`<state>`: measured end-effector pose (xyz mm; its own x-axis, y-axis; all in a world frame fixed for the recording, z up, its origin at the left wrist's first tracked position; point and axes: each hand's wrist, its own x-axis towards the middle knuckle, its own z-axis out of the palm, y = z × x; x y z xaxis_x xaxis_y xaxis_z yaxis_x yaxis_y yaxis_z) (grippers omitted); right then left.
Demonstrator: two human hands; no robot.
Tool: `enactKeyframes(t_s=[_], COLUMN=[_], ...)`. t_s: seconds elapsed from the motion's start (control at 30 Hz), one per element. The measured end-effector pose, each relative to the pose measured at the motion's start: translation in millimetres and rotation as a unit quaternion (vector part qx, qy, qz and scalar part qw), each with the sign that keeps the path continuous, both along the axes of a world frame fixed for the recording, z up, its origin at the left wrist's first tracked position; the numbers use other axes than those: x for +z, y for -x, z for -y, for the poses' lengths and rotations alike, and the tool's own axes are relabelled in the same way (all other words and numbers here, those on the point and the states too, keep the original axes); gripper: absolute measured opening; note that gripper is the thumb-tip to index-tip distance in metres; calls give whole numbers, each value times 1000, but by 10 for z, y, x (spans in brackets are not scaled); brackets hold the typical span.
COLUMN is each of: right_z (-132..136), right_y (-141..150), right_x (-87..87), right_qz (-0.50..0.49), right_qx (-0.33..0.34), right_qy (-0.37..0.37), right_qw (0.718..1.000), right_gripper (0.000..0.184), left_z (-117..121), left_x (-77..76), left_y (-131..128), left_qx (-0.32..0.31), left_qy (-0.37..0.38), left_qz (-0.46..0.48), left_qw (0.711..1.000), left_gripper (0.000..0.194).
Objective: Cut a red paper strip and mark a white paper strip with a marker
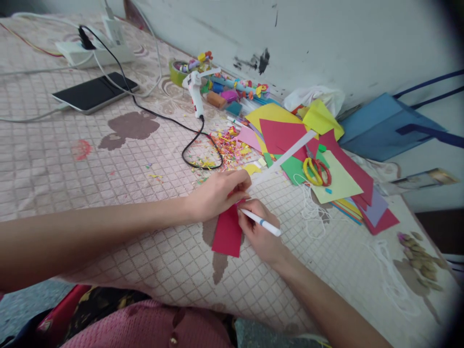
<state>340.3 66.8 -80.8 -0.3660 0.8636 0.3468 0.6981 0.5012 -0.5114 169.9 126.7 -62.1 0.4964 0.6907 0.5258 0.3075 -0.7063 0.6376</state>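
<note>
Beside a smudged pale wall, checked cloth (brown-patched).

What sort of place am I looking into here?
Likely a paper-craft workspace, perhaps in a home: there's a white glue gun, scissors with red and yellow handles, and a spread of coloured paper.

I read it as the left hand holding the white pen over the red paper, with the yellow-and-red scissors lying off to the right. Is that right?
Not quite: the head view shows the white pen in the right hand, not the left hand. The red paper and the yellow-and-red scissors are as you say.
</note>
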Motion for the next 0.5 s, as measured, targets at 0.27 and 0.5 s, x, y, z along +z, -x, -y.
enactKeyframes(t_s=[0.27, 0.5], right_z=[6, -33], right_y=[-1, -34], right_x=[26, 16], right_qz=[0, -66], right_qx=[-8, -27], right_qy=[-11, 35], right_qw=[1000, 997], right_gripper=[10, 7], left_z=[6, 16], left_x=[14, 23], left_y=[9, 12], left_qx=[2, -7], left_qy=[1, 2], left_qz=[-7, -5], left_qw=[1000, 1000], left_gripper=[8, 9])
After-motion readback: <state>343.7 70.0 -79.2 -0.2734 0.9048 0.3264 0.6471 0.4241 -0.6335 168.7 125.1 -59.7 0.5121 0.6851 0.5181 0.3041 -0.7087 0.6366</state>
